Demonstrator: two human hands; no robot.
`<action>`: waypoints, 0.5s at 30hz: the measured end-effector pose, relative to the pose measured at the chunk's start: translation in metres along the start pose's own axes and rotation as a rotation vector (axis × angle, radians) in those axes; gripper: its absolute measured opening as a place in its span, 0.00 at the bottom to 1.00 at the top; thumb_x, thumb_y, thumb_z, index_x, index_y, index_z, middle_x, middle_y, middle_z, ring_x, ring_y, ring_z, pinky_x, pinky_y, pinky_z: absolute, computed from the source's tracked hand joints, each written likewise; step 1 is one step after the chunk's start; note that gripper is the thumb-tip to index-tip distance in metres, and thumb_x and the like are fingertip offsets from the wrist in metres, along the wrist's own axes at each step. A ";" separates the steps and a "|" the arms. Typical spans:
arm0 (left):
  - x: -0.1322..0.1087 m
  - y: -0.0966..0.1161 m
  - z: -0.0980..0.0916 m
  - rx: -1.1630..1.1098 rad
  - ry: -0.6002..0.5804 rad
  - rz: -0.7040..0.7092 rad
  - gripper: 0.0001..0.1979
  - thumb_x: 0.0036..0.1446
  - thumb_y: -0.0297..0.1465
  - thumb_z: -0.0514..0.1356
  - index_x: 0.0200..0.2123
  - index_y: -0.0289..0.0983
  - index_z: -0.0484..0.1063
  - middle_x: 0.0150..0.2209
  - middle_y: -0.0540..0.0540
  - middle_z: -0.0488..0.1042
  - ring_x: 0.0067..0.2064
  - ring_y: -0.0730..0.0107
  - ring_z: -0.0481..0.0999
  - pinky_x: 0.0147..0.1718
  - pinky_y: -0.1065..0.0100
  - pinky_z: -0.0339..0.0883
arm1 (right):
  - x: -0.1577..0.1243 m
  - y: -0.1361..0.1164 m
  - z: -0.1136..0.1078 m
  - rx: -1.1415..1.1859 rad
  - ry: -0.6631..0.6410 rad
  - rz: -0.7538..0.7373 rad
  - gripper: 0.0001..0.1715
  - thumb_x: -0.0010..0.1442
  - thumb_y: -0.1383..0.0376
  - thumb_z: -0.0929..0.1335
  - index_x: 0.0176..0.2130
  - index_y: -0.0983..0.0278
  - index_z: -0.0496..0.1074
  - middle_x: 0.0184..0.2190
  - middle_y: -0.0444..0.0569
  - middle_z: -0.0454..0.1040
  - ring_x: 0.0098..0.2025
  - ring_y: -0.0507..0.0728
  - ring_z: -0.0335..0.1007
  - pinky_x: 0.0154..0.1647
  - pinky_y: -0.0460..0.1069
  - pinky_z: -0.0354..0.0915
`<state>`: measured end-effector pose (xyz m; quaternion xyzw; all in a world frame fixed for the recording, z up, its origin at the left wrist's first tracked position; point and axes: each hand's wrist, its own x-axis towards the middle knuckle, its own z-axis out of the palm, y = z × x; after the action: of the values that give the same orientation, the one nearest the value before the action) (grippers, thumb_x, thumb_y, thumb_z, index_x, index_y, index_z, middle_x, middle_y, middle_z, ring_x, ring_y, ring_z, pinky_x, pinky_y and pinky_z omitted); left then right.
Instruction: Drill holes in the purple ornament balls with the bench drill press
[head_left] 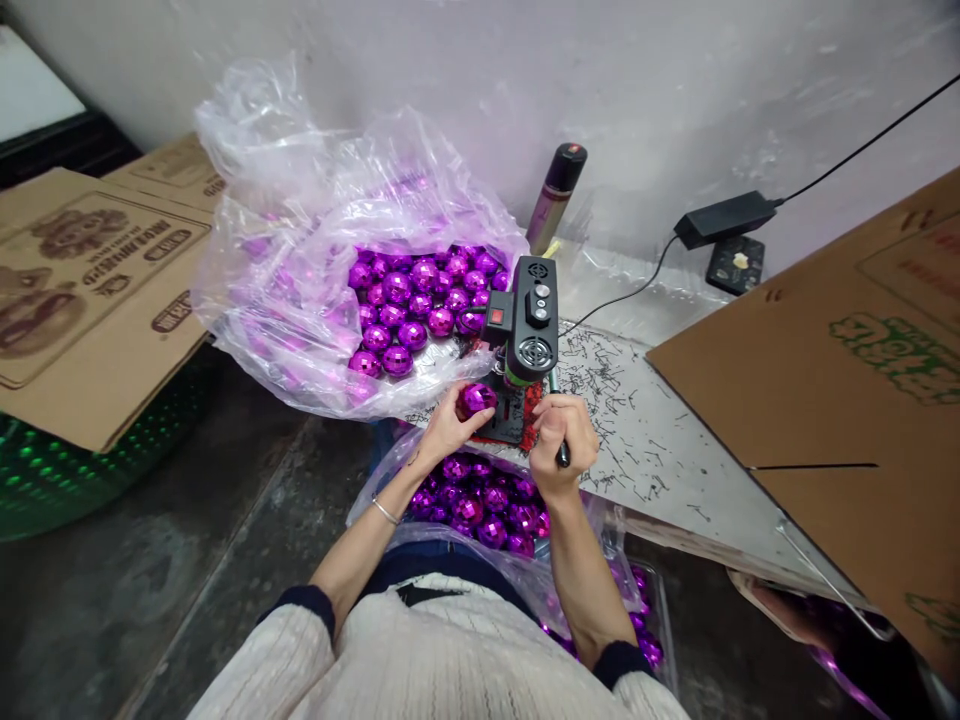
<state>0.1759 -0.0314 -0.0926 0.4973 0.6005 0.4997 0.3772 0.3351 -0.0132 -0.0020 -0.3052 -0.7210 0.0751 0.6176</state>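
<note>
My left hand (448, 424) is closed around a shiny purple faceted ball (477, 401), a disco-ball style ornament, at the base of a small black machine (534, 315). The machine has round vents, buttons and a red switch. My right hand (562, 438) wraps round the machine's black-tipped lever handle (562, 456). Many similar purple balls (412, 300) lie in an open clear plastic bag (300, 370) on the table, left of the machine. More purple balls (487, 505) fill another plastic bag in front of my body.
Short dark bits (615, 410) are scattered over the white tabletop (697, 510). A spray can (556, 195) stands behind the machine, and a power adapter (726, 218) with its cable lies at the wall. Cardboard boxes (847, 380) flank both sides; a green perforated basket (90, 480) sits low left.
</note>
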 end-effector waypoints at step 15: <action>0.020 0.005 0.012 0.455 -0.049 0.249 0.26 0.54 0.35 0.70 0.55 0.37 0.71 0.51 0.39 0.77 0.54 0.51 0.76 0.55 0.51 0.70 | 0.000 0.000 -0.003 -0.008 -0.030 0.000 0.14 0.66 0.73 0.62 0.30 0.60 0.65 0.26 0.43 0.70 0.31 0.52 0.69 0.33 0.49 0.64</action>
<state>0.1838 -0.0090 -0.0890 0.6513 0.6224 0.3822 0.2057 0.3379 -0.0136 -0.0015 -0.3065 -0.7304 0.0765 0.6056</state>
